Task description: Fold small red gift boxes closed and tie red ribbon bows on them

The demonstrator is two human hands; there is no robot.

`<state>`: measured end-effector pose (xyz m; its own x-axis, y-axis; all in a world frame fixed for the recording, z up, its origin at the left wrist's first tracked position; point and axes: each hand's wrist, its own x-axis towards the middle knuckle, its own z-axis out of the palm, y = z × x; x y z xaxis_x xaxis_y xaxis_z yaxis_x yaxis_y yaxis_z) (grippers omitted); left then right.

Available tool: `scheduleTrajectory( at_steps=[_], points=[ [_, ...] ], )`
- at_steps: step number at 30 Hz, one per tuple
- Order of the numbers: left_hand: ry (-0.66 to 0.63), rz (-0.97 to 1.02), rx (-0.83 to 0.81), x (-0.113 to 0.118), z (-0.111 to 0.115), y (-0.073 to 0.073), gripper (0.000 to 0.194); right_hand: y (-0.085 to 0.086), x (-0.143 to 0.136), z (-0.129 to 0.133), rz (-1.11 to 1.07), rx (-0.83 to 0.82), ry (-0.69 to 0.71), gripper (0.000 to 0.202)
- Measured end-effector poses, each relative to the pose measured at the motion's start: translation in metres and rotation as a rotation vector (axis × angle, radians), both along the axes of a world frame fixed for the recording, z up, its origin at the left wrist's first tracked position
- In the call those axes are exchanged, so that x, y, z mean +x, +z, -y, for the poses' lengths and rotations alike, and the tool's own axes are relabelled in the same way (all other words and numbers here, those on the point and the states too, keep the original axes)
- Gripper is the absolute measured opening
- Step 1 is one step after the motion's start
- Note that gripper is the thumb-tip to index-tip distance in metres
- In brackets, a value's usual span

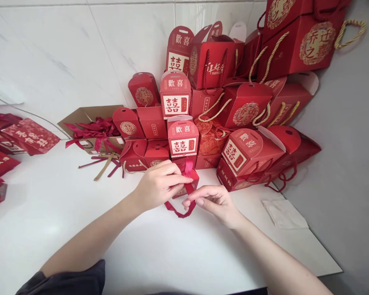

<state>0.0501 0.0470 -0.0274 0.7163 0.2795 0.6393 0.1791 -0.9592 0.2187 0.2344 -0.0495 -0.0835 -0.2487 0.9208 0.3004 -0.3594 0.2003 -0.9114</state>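
A small red gift box (196,178) stands on the white table in front of the stacked boxes, partly hidden behind my hands. A dark red ribbon (181,214) loops down in front of it, and a brighter length stands up at the box's top. My left hand (160,182) is at the box's left side, its fingers closed on the ribbon near the top. From the right, my right hand (213,201) pinches the ribbon between thumb and fingers, low in front of the box.
Stacked red gift boxes (246,106) with rope handles fill the back right. An open cardboard box (89,110) holds dark red ribbons, with loose strips (106,168) before it. Flat red packages (33,137) lie far left. A white paper sheet (284,213) rests at right by the grey wall.
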Motion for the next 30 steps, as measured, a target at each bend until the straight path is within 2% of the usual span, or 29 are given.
scheduleTrajectory(
  at_steps=[2,5,8,11,13,15,18,22,24,27,29,30],
  points=[
    [0.048,-0.002,0.039,0.001,0.002,0.000,0.021,0.000,0.000,0.000,-0.028,-0.026,0.067,0.021],
    [-0.006,-0.054,-0.043,0.002,0.005,0.001,0.022,-0.003,0.003,-0.001,-0.044,-0.076,0.049,0.018],
    [-0.023,-0.109,-0.164,0.003,0.007,0.002,0.017,-0.008,0.011,-0.005,-0.047,-0.104,-0.093,0.015],
    [0.022,-0.218,-0.283,0.003,0.010,0.005,0.013,-0.008,0.022,-0.012,-0.038,-0.073,-0.332,0.017],
    [-0.052,-0.369,-0.402,0.002,0.014,0.008,0.021,-0.006,0.027,-0.017,-0.042,-0.059,-0.500,0.021],
    [-0.199,-0.531,-0.520,0.000,0.019,0.012,0.022,-0.003,0.028,-0.021,-0.079,-0.090,-0.572,0.022],
    [-0.417,-0.694,-0.594,-0.003,0.029,0.014,0.023,-0.001,0.025,-0.026,-0.149,-0.212,-0.502,0.024],
    [-0.699,-0.756,-0.645,-0.009,0.051,0.010,0.025,-0.006,0.026,-0.033,-0.218,-0.393,-0.431,0.028],
    [-0.786,-0.781,-0.673,-0.013,0.061,0.011,0.029,-0.009,0.029,-0.036,-0.235,-0.477,-0.427,0.031],
    [-0.816,-0.772,-0.668,-0.018,0.065,0.023,0.030,-0.014,0.035,-0.038,-0.170,-0.542,-0.343,0.040],
    [-0.748,-0.724,-0.713,-0.020,0.057,0.036,0.025,-0.016,0.036,-0.038,-0.043,-0.483,-0.326,0.045],
    [-0.670,-0.696,-0.782,-0.020,0.050,0.042,0.024,-0.017,0.035,-0.038,0.059,-0.412,-0.374,0.045]
  ],
)
